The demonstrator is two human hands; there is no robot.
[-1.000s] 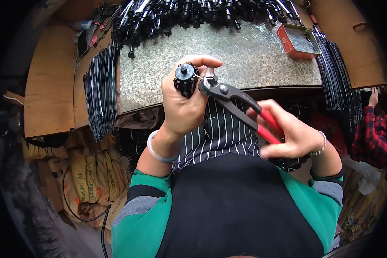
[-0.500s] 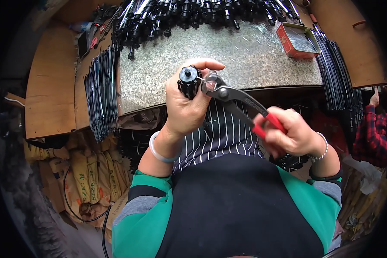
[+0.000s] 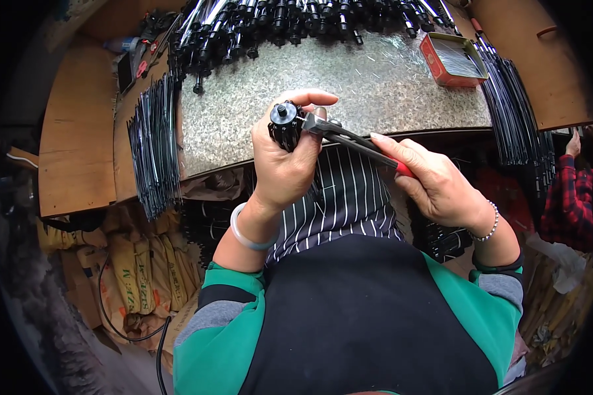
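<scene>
My left hand (image 3: pixel 278 168) is wrapped round the top of what looks like an umbrella frame (image 3: pixel 284 135), black ribs bunched below a round grey cap with a black knob. Its index finger stretches out past the frame. A thin wire (image 3: pixel 302 118) sticks out sideways from just under the cap. In my right hand (image 3: pixel 445 187) are pincers (image 3: pixel 356 139) with red grips, now seen edge-on. Their jaws are at the wire, close to my left thumb; whether they are closed on it I cannot tell.
Many black and silver shafts (image 3: pixel 277 26) lie piled along the far side of the speckled tabletop (image 3: pixel 217 112). Bundles of thin black rods hang over the left (image 3: pixel 153 145) and right (image 3: pixel 517 112) edges. A red tin (image 3: pixel 451 62) holds thin wires. Another person's plaid sleeve (image 3: pixel 570 204) shows at far right.
The pincers have turned from broadside to edge-on, and their handles have come together. My right hand's fingers have straightened along the grips. My left hand still holds the frame, almost in place.
</scene>
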